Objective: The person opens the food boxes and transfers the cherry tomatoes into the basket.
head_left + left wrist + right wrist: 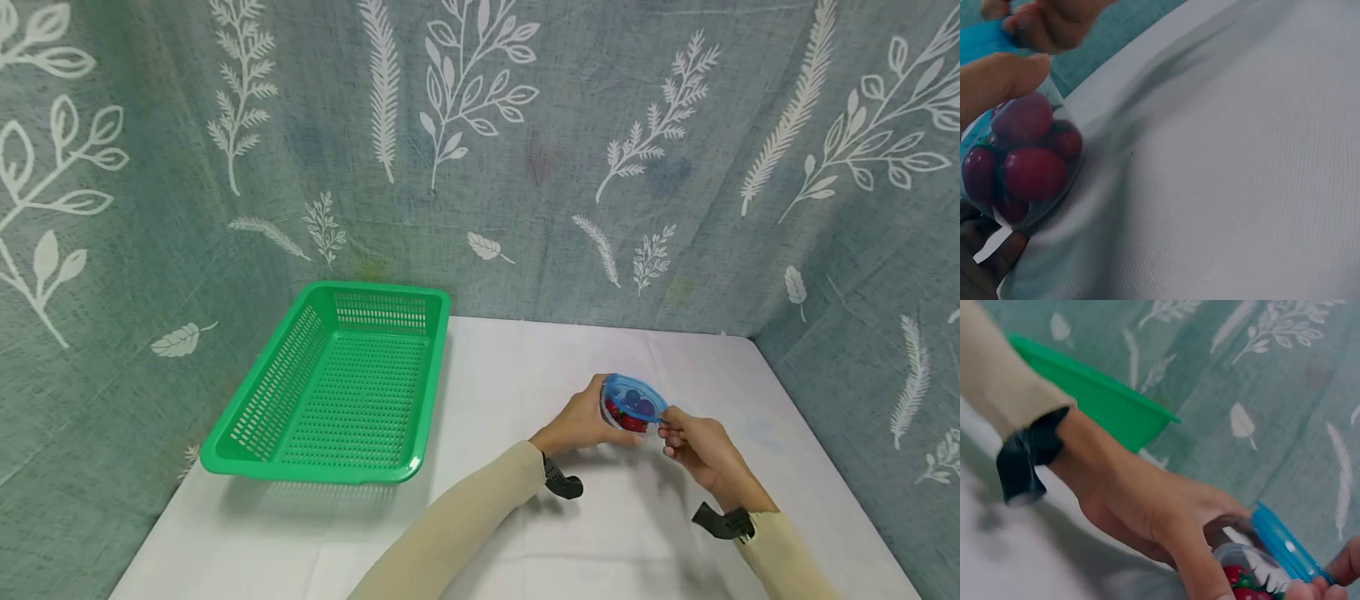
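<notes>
My left hand (581, 425) grips a small clear plastic container (1075, 167) from its left side, with fingers around the back and thumb at the front. Inside are several red cherry tomatoes (1035, 174) with green stems. A translucent blue lid (628, 390) stands tilted over the container, with a gap showing beneath it in the right wrist view. At the lid's right edge, my right hand (701, 450) pinches the rim between thumb and fingers. The left wrist view shows the container's base low over the white cloth.
A green perforated plastic basket (432, 375) stands at the left of the table. White cloth (517, 358) covers the tabletop. Behind and at both sides hangs a grey-green curtain (555, 250) with white leaf prints.
</notes>
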A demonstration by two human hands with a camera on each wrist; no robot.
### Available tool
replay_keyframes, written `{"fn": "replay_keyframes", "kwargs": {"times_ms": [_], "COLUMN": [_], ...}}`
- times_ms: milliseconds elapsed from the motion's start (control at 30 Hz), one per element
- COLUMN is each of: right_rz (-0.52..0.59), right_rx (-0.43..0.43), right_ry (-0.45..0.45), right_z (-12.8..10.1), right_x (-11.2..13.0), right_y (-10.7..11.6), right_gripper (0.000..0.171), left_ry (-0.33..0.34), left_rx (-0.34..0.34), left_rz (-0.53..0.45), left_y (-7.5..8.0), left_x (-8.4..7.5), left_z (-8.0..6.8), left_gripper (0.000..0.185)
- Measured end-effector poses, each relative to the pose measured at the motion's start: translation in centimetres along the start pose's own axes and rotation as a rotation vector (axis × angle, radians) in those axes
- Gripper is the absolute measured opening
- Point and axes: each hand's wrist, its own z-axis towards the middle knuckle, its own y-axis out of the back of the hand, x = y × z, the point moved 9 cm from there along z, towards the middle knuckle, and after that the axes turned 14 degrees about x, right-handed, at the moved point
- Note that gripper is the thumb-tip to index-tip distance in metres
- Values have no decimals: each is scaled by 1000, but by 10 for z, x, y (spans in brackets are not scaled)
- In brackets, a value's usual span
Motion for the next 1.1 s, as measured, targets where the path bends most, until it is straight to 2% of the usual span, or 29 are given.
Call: {"fn": "replay_keyframes", "kwargs": {"times_ms": [100,167,367,467,700,1100], "right_rz": [-67,-131,-222,-245,-251,-348], "right_rx": [22,53,109,109,106,70], "right_ry": [6,4,20,47,128,180], "right_z": [-4,-3,-5,-7,-11,-4], "right_x": [7,10,4,5,18,20], "right_y": [1,0,6,11,29,55], "right_gripper": [27,32,44,48,42,43], "left_ry": [0,11,26,44,88,100], "left_rx": [2,-7,18,18,11,27], "left_rz": [2,12,-32,-29,24,24], "left_y": [-4,-2,-5,-5,-2,-3], "left_x": [0,3,10,13,12,10], "left_z": [0,0,1,1,1,-2], "left_gripper": [105,105,106,108,114,112]}}
